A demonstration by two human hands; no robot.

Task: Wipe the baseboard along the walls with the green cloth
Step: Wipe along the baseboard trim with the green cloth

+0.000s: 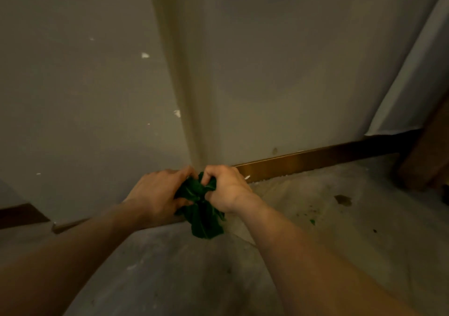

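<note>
A crumpled dark green cloth [202, 212] hangs between both my hands, in front of a projecting wall corner. My left hand [158, 193] grips its left side and my right hand [226, 186] grips its top right, fingers closed on the fabric. The cloth's lower end dangles just above the floor. A brown wooden baseboard [313, 161] runs along the foot of the right wall. Another stretch of baseboard [19, 214] shows at the far left, partly hidden behind my left forearm.
The beige wall [279, 60] has chipped paint spots on its left part. A grey concrete floor [315, 218] carries dust, stains and a small green scrap. A wooden piece of furniture [427, 150] stands at the right edge, with a pale curtain or sheet above it.
</note>
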